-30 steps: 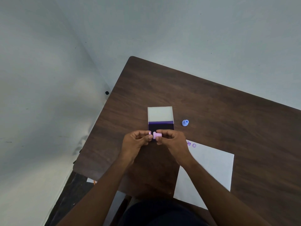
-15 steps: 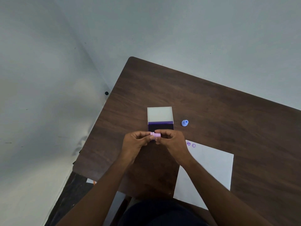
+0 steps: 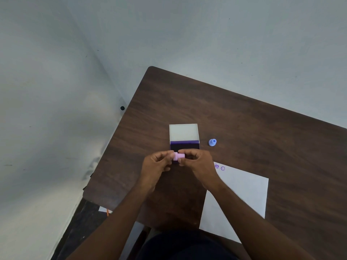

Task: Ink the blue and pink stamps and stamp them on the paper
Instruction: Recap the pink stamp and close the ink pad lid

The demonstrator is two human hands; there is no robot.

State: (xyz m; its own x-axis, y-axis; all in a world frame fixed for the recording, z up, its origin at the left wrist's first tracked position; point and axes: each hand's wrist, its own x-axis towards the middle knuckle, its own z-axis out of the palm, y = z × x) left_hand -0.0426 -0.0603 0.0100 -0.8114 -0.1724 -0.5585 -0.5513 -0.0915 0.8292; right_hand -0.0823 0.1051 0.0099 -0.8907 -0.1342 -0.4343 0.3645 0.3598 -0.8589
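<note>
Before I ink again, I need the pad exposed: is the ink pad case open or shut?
Open. The ink pad case has its pale lid swung back, and the dark pad shows beyond the pink stamp.

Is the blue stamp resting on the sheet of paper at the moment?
No, the blue stamp stands on the bare table beside the ink pad, apart from the paper.

A single head-worn wide-angle camera looks steeply down, close over a dark wooden table point(image 3: 244, 128) set beside pale walls point(image 3: 56, 91).
</note>
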